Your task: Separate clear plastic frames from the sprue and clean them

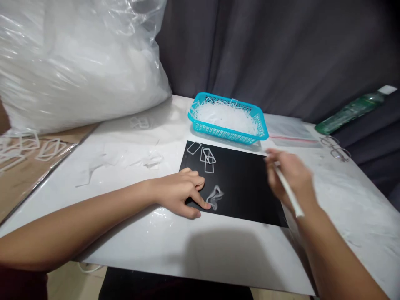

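Note:
My left hand (184, 189) rests at the left edge of a black mat (246, 187), index finger stretched out and thumb apart. The index fingertip touches a thin, twisted translucent white piece (215, 196), which looks smeared. In my right hand (290, 177), blurred by motion above the mat's right edge, is a slim white stick-like tool (289, 193). Its working tip is too blurred to make out. Several thin white rectangular frames (208, 156) lie at the mat's upper left, some overlapping.
Behind the mat stands a blue basket (225, 134) heaped with white pieces. A large clear plastic bag (84, 62) bulges at the back left, with loose frames (50, 149) near it. At the right are a zip bag (292, 131), a green bottle (353, 109) and eyeglasses (339, 151).

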{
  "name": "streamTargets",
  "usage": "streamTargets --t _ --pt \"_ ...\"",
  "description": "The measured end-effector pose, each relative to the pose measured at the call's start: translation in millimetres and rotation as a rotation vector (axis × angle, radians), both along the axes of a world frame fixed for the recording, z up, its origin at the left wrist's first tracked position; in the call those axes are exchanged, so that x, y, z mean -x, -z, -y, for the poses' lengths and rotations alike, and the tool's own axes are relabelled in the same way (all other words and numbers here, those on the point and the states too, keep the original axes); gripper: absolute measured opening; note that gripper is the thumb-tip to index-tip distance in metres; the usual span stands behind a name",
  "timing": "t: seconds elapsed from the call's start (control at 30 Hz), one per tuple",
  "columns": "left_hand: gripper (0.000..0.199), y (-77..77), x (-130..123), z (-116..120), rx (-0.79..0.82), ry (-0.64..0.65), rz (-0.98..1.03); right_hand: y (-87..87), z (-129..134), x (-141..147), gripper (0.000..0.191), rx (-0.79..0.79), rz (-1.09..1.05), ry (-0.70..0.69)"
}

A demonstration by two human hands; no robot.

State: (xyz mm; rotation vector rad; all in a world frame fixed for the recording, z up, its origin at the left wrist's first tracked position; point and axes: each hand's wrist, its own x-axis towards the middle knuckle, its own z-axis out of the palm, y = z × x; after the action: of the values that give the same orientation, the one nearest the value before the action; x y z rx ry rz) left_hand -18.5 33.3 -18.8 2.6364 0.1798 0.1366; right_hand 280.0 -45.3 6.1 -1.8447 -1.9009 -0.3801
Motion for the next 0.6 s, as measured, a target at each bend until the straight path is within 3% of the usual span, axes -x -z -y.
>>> streamTargets --t 0.07,0.1,0.2,0.3,0.4,0.5,0.6 --pt "0.030 0.1 -0.3 0.0 -0.002 -0.002 0.000 -9.2 6.1 -41.0 0.018 -0.060 0.118 0.248" --pt "0.030 0.4 -0.2 -0.5 -0.002 0.002 0.004 -12.0 10.9 -59.1 0.016 0.020 0.164 0.315" --pt "0.034 2.1 1.2 -3.6 0.008 0.041 0.039 -13.2 22.4 -82.4 0.014 0.237 0.077 0.350" --pt "0.032 4.5 2.9 -6.4 0.105 0.075 0.116 -8.4 22.6 -50.1 0.020 0.330 -0.324 0.138" --pt "0.025 7.2 0.4 -2.9 0.169 -0.041 0.243 -2.5 17.6 5.1 0.027 0.540 -0.796 -0.131" --pt "0.029 10.7 -7.8 10.0 0.010 -0.168 0.280 5.1 15.9 44.1 0.027 0.720 -1.014 -0.222" --pt "0.014 14.5 -16.2 25.5 -0.132 -0.205 0.266 13.9 18.1 60.4 0.027 0.810 -1.191 -0.254"
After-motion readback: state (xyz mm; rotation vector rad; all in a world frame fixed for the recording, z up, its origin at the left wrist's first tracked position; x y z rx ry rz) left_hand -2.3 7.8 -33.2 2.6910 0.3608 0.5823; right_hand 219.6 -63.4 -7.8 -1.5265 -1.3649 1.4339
